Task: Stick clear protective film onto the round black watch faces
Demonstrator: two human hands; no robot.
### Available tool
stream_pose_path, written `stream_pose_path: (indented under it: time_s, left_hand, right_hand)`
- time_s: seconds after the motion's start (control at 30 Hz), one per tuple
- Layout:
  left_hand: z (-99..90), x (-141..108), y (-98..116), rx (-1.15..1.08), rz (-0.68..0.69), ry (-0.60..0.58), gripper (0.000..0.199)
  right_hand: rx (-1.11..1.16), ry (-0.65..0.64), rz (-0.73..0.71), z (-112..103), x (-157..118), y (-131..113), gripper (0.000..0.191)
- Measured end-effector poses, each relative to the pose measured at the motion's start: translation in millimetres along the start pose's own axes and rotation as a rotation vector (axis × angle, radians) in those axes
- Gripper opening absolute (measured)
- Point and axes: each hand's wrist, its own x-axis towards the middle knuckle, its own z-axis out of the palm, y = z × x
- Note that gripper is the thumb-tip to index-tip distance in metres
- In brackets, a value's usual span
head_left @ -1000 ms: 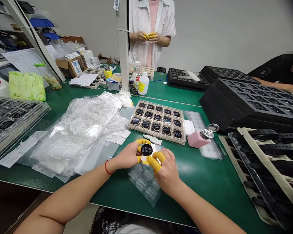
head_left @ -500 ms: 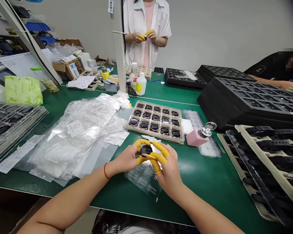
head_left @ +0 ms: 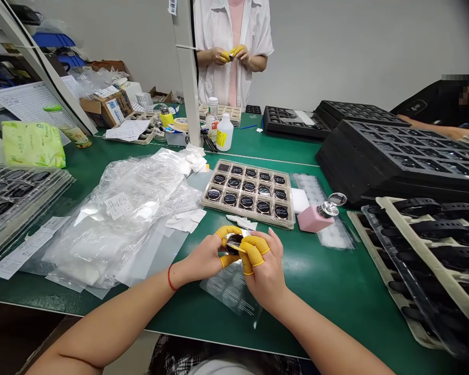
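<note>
Holding: we pinch a round, glossy black watch face (head_left: 233, 244) between both hands, low at centre of the frame, just above a clear sheet of round stickers (head_left: 229, 291).

Left hand (head_left: 203, 258): the yellow rubber finger cots (head_left: 227, 229) are closed around the watch face's edge, gripping it; a red string bracelet (head_left: 169, 278) circles our wrist.

Right hand (head_left: 263, 273): the fingers are curled closed against the watch face, with a thin pale strip (head_left: 240, 249) pinched there, too small to identify.

Just above our hands: a beige tray (head_left: 247, 217) holds rows of matching black watch faces on the green work mat (head_left: 328, 281).

Right of the tray: a pink square bottle with a metal pump top (head_left: 316, 220) stands near black foam trays (head_left: 391, 169) and black watch straps (head_left: 433, 229).

Left of our hands: crumpled clear plastic bags (head_left: 113, 245) lie beside white wipes (head_left: 185, 221).

Upper centre: a co-worker in a white coat (head_left: 219, 67) holds a small item in yellow-cotted fingers (head_left: 234, 51).
</note>
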Motion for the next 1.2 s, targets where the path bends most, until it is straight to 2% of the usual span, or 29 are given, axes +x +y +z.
stream_pose_path:
  time_s: [0.1, 0.3, 0.47, 0.57, 0.73, 0.87, 1.0, 1.13, 1.2]
  left_hand:
    - [0.6, -1, 0, 0.032, -0.008, -0.026, 0.03]
    - [1.2, 0, -5, -0.005, 0.005, -0.049, 0.04]
    - [-0.5, 3, -5, -0.121, -0.054, -0.064, 0.049]
    - [-3.2, 4, -5, -0.205, -0.112, -0.078, 0.048]
    - [-7.4, 6, -10, -0.285, -0.16, -0.08, 0.048]
    - [-9.4, 7, -14, -0.237, -0.18, -0.033, 0.05]
    - [-12.6, 7, -18, -0.27, -0.154, -0.037, 0.051]
    - [-16.6, 10, -21, -0.211, -0.113, -0.046, 0.046]
    - [-18.7, 12, -22, -0.172, -0.08, -0.053, 0.041]
  right_hand:
    - [-0.004, -0.008, 0.003, 2, 3, 4, 0.029]
    - [-0.059, -0.003, 0.04, 2, 12, 13, 0.023]
    - [0.105, -0.067, 0.11, -7, 20, 25, 0.016]
    - [0.152, -0.088, 0.047, -13, 21, 26, 0.017]
    - [0.0, -0.167, -0.103, -10, 13, 19, 0.025]
    - [-0.064, -0.149, -0.138, -3, 4, 14, 0.027]
    - [-0.062, -0.128, -0.152, 3, -3, 7, 0.023]
    - [0.033, -0.142, -0.063, 2, -1, 11, 0.021]
    - [0.126, -0.132, 0.091, -1, 2, 24, 0.019]
